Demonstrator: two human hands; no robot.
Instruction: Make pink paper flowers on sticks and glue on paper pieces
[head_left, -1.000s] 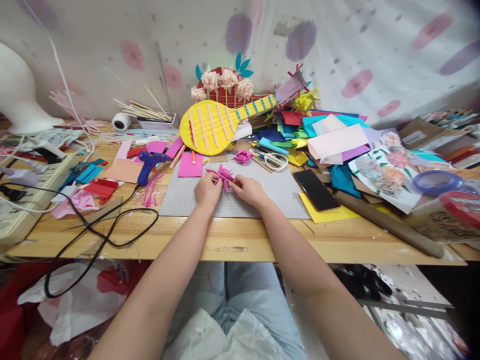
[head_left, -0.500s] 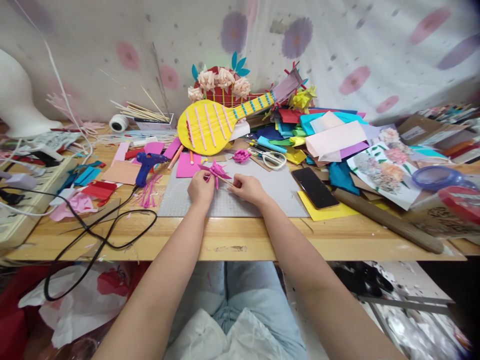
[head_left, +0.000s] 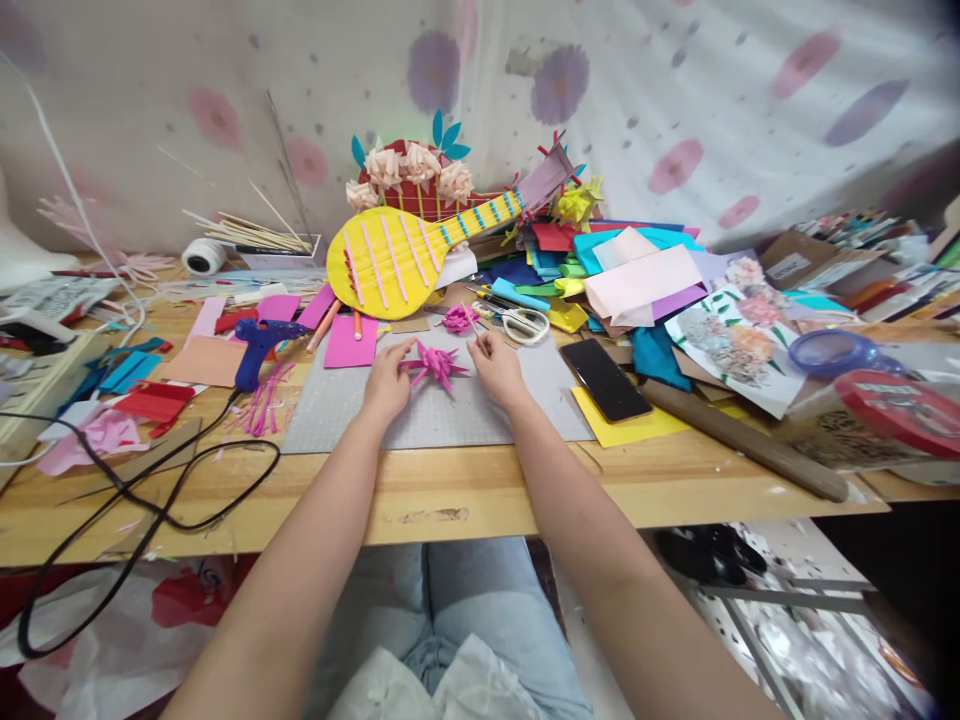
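A spiky pink paper flower lies on the grey cutting mat between my hands. The fingers of my left hand are closed on the flower's left edge, with the thumb stretched toward it. To the right of the flower, my right hand pinches a thin stick that points up and away. A second, smaller pink flower sits just beyond the stick's tip.
Around the mat lie a blue glue gun with a black cable, scissors, a phone, a yellow paper guitar, a heap of coloured paper and a wooden rod.
My right hand has pulled the stick away from the flower and moved right and farther back. The flower has come down onto the mat, with my left hand still at its edge.
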